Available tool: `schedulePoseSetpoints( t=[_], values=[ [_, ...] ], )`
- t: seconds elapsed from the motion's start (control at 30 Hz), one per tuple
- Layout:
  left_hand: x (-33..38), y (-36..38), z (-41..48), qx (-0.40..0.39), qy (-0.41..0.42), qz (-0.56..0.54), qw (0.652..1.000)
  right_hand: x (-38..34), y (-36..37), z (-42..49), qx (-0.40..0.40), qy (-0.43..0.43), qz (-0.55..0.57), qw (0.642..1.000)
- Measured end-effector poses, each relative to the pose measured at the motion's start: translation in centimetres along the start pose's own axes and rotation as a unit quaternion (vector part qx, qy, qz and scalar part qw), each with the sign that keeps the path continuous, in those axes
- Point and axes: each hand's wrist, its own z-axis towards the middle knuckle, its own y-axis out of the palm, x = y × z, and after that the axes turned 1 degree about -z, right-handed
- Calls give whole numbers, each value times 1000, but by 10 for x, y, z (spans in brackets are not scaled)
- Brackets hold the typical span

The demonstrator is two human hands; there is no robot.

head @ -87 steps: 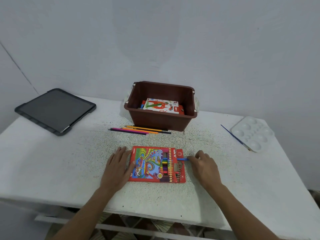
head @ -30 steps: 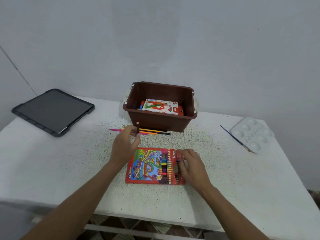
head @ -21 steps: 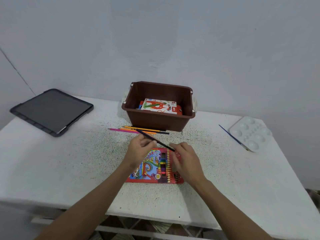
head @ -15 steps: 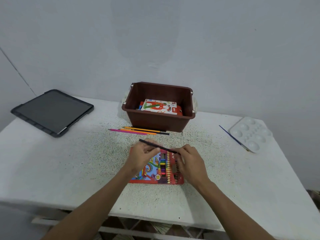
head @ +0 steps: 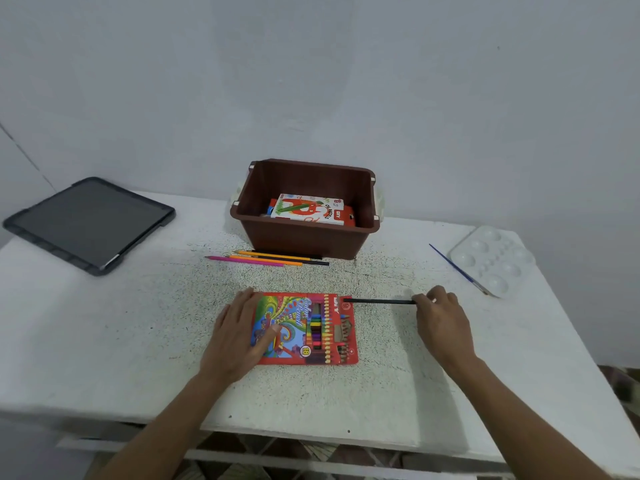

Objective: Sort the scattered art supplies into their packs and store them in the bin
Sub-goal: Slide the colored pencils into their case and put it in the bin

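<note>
A red colour-pencil pack lies flat on the white table. My left hand rests flat on the pack's left side, fingers straight. My right hand pinches the end of a black pencil, whose other end sits at the pack's upper right opening. Several loose pencils lie in front of the brown bin. Inside the bin is an oil pastels box.
A dark tablet lies at the back left. At the right edge sit a white paint palette and a blue paintbrush. The wall stands right behind the bin.
My left hand picked a black pencil from the loose ones and passed it to my right hand. The left hand went down onto the pack; the right hand moved right, pencil tip at the opening.
</note>
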Motion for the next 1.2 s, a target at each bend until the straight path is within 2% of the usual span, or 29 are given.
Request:
schedulePoseSetpoints(
  t=[0.2,0.3,0.43,0.5,0.63,0.77,0.93,1.03,1.2],
  values=[
    [4,0,0,-2,-10,-7,1000,-28,6,1,-18,-51,10,998],
    [3,1,0,3,-12,-10,1000,-49,14,-2,-39,-91,72,992],
    [5,1,0,2,-16,-6,1000,-82,17,-12,-90,-164,170,967],
    [5,0,0,3,-16,-3,1000,-93,17,-15,-88,-179,195,960],
    [2,1,0,7,-8,-4,1000,-96,20,-18,-62,-186,213,957],
    [2,2,0,6,-9,0,1000,-89,21,-23,-80,-169,251,950],
    [1,0,2,17,-34,-25,999,-88,3,-31,-56,-82,306,947],
    [-1,-1,9,34,-60,-37,997,-76,13,-41,-45,-118,263,956],
    [-7,-15,45,35,-74,15,997,-76,12,-44,-125,-103,255,953]
  ],
)
